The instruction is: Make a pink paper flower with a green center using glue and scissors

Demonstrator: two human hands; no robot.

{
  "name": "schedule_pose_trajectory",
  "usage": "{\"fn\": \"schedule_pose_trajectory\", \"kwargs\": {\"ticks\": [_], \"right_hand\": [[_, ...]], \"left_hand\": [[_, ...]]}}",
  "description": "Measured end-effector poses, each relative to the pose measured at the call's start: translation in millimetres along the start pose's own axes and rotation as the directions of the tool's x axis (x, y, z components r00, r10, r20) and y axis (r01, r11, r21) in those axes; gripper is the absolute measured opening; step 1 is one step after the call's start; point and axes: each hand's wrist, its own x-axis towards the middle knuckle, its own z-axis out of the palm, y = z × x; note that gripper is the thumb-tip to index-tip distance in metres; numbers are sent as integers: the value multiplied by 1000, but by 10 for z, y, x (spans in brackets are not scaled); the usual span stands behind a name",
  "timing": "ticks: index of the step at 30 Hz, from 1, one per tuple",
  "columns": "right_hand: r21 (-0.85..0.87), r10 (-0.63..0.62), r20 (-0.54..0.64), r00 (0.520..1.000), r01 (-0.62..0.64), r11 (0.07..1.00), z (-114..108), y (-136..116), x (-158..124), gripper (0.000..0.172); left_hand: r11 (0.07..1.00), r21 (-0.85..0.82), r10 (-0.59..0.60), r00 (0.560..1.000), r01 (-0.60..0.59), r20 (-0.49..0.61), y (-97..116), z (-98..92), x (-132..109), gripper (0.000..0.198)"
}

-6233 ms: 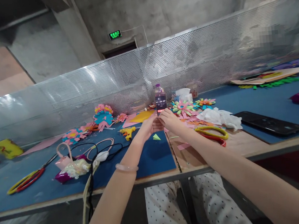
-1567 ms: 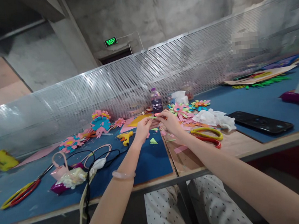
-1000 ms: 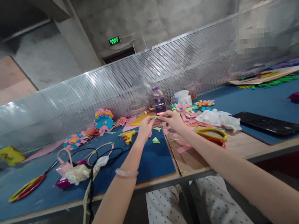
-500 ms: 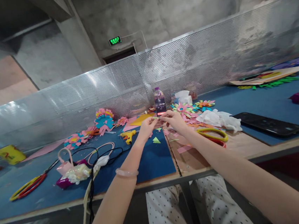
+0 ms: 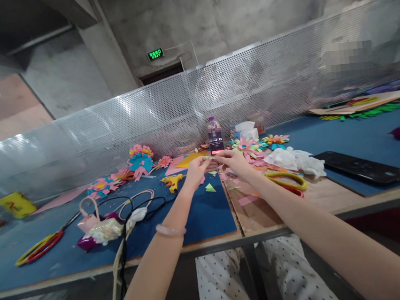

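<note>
My left hand and my right hand meet above the middle of the table, fingertips pinched together. A small light green strip of paper shows between them, mostly hidden by the fingers. Just below my hands lies a light green paper triangle. To the left of my left hand rests a yellow glue gun. Directly behind the hands a phone with a lit timer leans upright against a bottle with a purple cap.
Paper flowers stand along a perforated metal screen. Scissors with red and yellow handles and tangled cables lie left. Yellow-handled scissors, crumpled white tissue and a black phone lie right.
My hands stay pinched together in nearly the same place, with only slight finger movement. The whole view has shifted a little, and the timer reading has advanced.
</note>
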Motion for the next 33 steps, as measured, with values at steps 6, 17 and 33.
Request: {"fn": "schedule_pose_trajectory", "kwargs": {"ticks": [6,17,33], "right_hand": [[12,14,-13,1000,-14,1000,-5,27,1,19],[-224,-161,12,987,160,961,44,-8,-5,26],[-644,-464,229,856,491,587,96,80,-47,16]], "left_hand": [[1000,17,-1,1000,1,-3,-25,1,6,14],[999,40,7,998,-5,-55,16,-26,-4,12],[971,-21,-237,971,236,-13,22,-42,-2,48]]}}
